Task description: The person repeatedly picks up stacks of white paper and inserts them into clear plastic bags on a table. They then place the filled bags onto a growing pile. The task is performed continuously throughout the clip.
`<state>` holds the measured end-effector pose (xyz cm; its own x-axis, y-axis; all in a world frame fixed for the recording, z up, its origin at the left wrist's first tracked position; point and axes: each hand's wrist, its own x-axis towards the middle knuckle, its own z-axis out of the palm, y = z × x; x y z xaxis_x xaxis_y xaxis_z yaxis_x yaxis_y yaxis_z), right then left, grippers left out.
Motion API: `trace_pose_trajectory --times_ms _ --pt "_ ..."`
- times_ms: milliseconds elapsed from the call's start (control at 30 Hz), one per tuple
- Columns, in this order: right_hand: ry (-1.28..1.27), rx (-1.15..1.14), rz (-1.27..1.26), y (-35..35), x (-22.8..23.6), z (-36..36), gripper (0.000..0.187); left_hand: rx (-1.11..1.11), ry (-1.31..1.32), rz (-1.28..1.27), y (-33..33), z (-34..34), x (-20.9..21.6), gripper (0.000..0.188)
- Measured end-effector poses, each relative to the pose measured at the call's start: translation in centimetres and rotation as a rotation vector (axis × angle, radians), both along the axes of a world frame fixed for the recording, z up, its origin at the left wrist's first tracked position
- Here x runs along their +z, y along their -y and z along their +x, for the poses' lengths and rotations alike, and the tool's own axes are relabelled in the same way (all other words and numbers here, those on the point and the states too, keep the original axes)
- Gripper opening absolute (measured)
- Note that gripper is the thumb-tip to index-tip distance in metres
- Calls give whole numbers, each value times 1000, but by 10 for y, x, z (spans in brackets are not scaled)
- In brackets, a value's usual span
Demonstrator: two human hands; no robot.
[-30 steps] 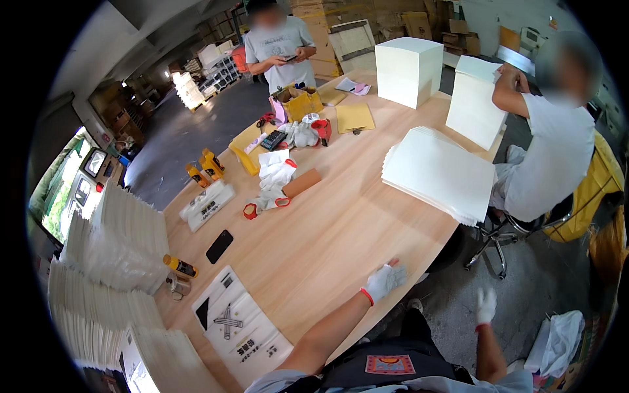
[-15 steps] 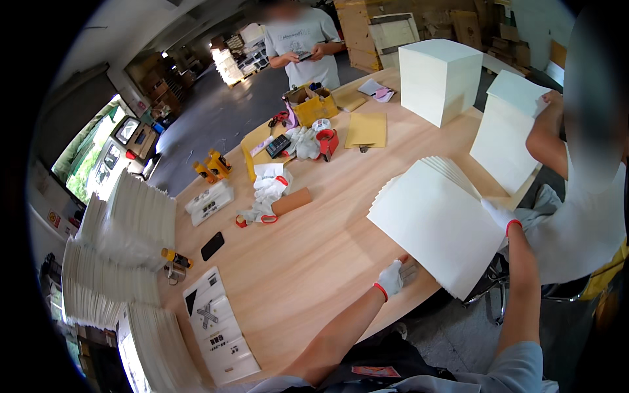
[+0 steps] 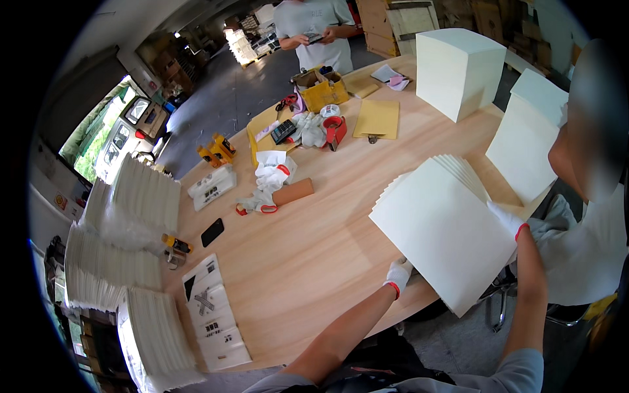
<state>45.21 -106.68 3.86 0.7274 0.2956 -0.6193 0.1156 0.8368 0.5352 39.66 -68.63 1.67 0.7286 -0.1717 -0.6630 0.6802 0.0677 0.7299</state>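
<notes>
A fanned stack of large white sheets (image 3: 445, 229) lies at the near right of the table, tilted, with one corner past the edge. My right hand (image 3: 506, 221), in a white glove with a red cuff, grips its right edge; the fingertips are partly hidden. At the lower left edge is my left hand (image 3: 398, 271), gloved alike, closed against the sheets with its fingers partly covered. Beyond them a tall block of white sheets (image 3: 458, 75) stands on the table. A second white stack (image 3: 526, 141) leans beside a co-worker at the right.
Piles of white sheets (image 3: 108, 262) line the left side. On the table (image 3: 308, 262) are a phone (image 3: 212, 232), orange bottles (image 3: 216, 150), a yellow box (image 3: 321, 92), a red tape dispenser (image 3: 335, 131), a calculator (image 3: 284, 131) and a brown envelope (image 3: 377, 120). Another person stands at the far side.
My left hand has moved up to the sheets' lower left edge, its spread fingers now drawn in. The right hand keeps its hold. The co-worker at the right leans in closer.
</notes>
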Motion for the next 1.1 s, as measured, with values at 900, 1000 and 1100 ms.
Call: trace_pose_trajectory --times_ms 900,1000,1100 --pt "369 1342 -2162 -318 36 -127 97 -282 639 463 -307 -47 -100 32" --pt "264 1438 -2258 -361 42 -135 100 -226 609 435 -348 -63 -101 34" --pt "255 1484 -2294 -408 57 -144 102 -246 693 569 -388 -75 -114 37"
